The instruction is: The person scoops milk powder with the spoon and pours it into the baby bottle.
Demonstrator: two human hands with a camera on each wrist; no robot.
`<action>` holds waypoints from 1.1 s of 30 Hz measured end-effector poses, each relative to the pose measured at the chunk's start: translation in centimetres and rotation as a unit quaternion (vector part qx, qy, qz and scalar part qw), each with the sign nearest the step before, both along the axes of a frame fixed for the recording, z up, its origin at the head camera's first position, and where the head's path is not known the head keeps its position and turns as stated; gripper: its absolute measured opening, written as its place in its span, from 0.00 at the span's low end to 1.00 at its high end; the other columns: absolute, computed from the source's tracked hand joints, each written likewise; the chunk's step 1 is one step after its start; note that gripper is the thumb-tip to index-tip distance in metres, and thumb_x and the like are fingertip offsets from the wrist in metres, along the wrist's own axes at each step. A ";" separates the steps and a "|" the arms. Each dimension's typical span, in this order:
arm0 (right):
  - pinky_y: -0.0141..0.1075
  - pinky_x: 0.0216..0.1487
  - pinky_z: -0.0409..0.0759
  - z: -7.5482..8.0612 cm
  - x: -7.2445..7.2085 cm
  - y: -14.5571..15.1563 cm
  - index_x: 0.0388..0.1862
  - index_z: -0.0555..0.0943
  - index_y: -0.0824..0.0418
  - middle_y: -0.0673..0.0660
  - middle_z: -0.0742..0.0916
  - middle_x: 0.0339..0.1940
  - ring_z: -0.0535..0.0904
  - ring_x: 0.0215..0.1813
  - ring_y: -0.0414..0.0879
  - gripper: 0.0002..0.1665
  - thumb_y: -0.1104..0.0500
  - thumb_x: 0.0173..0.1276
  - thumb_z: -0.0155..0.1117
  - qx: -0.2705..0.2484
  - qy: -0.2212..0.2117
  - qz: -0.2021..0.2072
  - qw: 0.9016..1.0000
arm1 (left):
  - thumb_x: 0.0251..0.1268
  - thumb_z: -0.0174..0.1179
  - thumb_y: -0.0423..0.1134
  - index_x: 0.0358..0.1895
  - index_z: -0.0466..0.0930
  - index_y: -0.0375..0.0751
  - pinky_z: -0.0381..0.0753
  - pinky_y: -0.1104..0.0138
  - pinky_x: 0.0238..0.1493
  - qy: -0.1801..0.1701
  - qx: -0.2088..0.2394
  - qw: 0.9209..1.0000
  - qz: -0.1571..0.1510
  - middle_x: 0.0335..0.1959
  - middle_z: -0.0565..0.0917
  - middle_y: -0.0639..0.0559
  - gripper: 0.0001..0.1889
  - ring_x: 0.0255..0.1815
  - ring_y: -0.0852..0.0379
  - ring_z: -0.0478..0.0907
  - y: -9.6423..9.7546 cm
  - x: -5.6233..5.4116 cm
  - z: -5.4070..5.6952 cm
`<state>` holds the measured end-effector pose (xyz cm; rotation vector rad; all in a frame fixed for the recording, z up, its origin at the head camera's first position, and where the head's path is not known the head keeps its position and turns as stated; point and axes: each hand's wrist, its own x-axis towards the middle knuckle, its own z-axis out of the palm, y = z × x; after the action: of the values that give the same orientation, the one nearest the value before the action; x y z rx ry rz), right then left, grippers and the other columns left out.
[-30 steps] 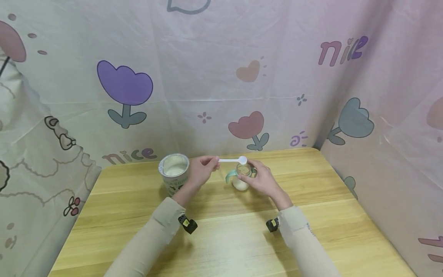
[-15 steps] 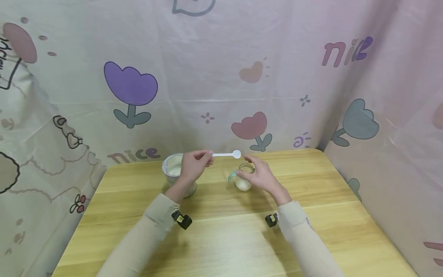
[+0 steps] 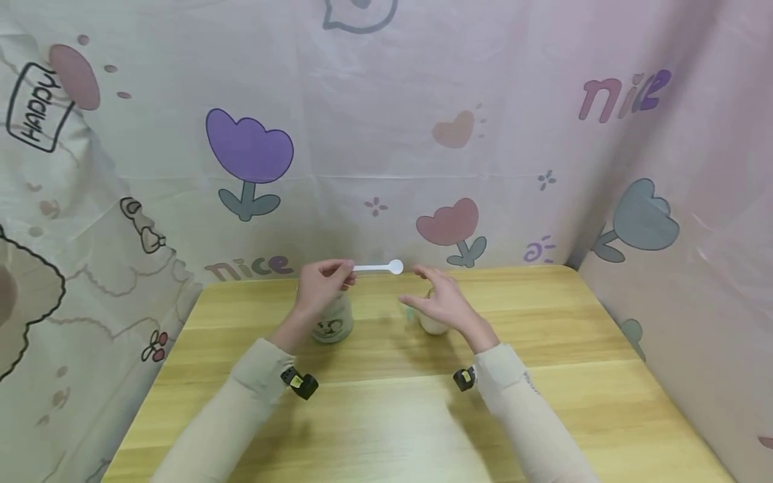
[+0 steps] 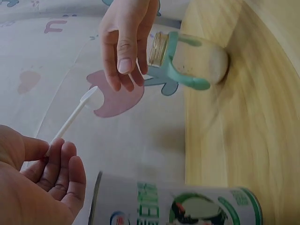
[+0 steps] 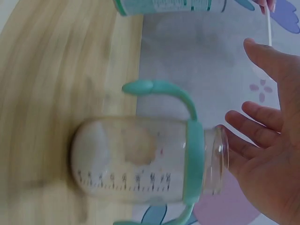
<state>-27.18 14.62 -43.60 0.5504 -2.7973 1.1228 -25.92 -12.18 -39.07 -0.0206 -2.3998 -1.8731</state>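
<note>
My left hand [image 3: 322, 285] pinches the handle end of a white measuring scoop [image 3: 379, 267], held level with its bowl to the right. Below and partly behind that hand stands a milk powder can [image 3: 333, 320] with green print, its top hidden in the head view. My right hand [image 3: 443, 300] is lifted off a clear baby bottle [image 5: 140, 154], fingers spread and thumb apart, holding nothing. The bottle stands upright and uncapped, with mint-green handles [image 4: 185, 80] and white powder at its bottom. In the head view the right hand hides most of it.
Everything stands on a light wooden table [image 3: 386, 416]. Close behind it hangs a printed cloth backdrop [image 3: 362, 134], with more cloth along the left and right sides. Each wrist wears a small black camera, such as the left one [image 3: 300, 382].
The left hand has drawn the scoop leftward and slightly up, away from above the bottle, to over the can. The right hand has let go of the bottle and risen. The head view has shifted left.
</note>
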 end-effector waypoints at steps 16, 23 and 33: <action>0.58 0.80 0.68 0.7 -0.5 -4.5 0.80 0.69 0.57 0.58 0.76 0.79 0.72 0.78 0.59 0.51 0.34 0.68 0.72 0.011 -0.012 0.036 0.999 | 0.79 0.63 0.46 0.58 0.86 0.32 0.88 0.74 0.43 -0.008 -0.021 0.999 0.037 0.43 0.92 0.44 0.20 0.38 0.65 0.87 -5.5 1.0 -0.7; 0.60 0.77 0.71 0.7 -0.7 -6.3 0.80 0.69 0.58 0.60 0.77 0.77 0.74 0.76 0.60 0.52 0.34 0.66 0.74 0.005 -0.004 0.052 0.999 | 0.79 0.63 0.43 0.58 0.85 0.28 0.88 0.75 0.43 -0.006 -0.013 0.999 0.050 0.41 0.91 0.47 0.19 0.35 0.69 0.86 -7.3 1.9 -0.8; 0.59 0.74 0.75 -0.3 -0.9 -8.6 0.79 0.70 0.55 0.59 0.79 0.76 0.77 0.73 0.58 0.50 0.36 0.65 0.76 -0.009 0.005 0.082 0.997 | 0.79 0.63 0.40 0.59 0.84 0.27 0.89 0.75 0.43 0.004 -0.021 0.997 0.075 0.39 0.92 0.50 0.18 0.33 0.72 0.86 -9.3 3.1 -1.2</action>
<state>-28.03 6.06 -43.91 0.7945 -2.7727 1.1692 -22.87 -21.48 -40.23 0.1431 -2.3629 -1.7541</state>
